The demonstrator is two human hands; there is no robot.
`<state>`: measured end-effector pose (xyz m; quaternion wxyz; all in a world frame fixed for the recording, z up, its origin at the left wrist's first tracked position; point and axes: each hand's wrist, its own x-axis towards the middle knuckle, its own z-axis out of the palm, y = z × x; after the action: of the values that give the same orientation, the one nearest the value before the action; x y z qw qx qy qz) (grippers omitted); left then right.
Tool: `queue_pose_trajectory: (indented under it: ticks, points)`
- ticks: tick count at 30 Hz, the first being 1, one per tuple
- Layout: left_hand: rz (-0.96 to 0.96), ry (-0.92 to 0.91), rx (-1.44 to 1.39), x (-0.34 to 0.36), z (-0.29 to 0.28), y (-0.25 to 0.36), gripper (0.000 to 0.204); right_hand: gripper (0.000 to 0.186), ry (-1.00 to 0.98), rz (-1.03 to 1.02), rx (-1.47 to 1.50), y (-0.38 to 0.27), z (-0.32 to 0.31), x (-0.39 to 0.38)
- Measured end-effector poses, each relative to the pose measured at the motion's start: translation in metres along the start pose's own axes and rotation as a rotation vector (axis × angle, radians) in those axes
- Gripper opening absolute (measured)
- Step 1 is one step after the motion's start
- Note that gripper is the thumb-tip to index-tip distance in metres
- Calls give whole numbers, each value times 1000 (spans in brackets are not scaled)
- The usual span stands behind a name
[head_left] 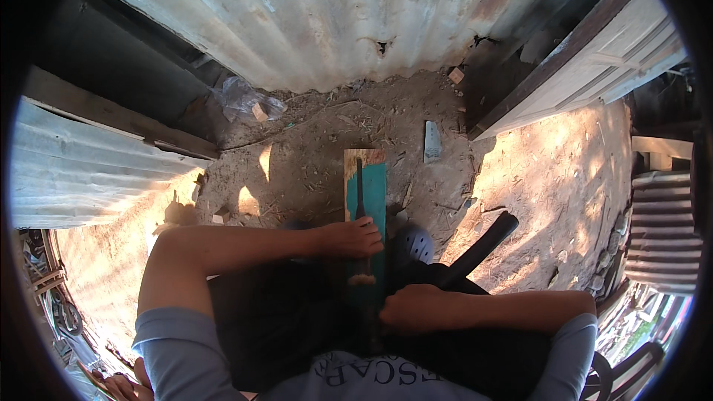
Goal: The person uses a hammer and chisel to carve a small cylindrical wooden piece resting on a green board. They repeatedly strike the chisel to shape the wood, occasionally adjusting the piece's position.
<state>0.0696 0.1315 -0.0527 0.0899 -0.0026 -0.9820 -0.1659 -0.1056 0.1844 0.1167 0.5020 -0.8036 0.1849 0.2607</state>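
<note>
A long board with worn teal paint (377,200) points away from my lap, its far end bare wood. Along it lies a slim dark rod-like tool (359,178), narrower at its far end. My left hand (355,238) is closed around this tool, over the board. Just nearer than that hand shows a light brown patch (362,280), whose nature I cannot tell. My right hand (408,309) is closed beside the board's near part, close to my lap. A thick black bar (483,249) slants out past it; shadow and dark cloth hide what the fingers hold.
A grey-blue clog with holes (414,243) is right of the board. Corrugated metal sheeting (327,22) stands ahead, a pale panelled door (594,67) at right. On the dirt floor lie a flat pale piece (432,141), clear plastic (245,100) and small wood blocks (220,215).
</note>
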Motion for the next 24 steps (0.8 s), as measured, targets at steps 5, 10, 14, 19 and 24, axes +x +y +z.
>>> queue_pose_trajectory:
  ticks: [5,10,14,19,24]
  points:
    - [-7,52,-78,8,-12,8,9,22,4,3,-9,0,-3,-4]
    - [-3,-42,-110,8,-13,14,9,22,23,-22,-53,0,-3,-4]
    - [11,-66,-90,9,-14,13,10,21,43,-15,-21,-3,-4,-6]
    - [43,-96,-27,4,-6,12,11,19,-15,-68,-17,-18,-15,-12]
    - [36,-82,-6,2,-7,11,10,15,54,15,-20,-10,-11,-6]
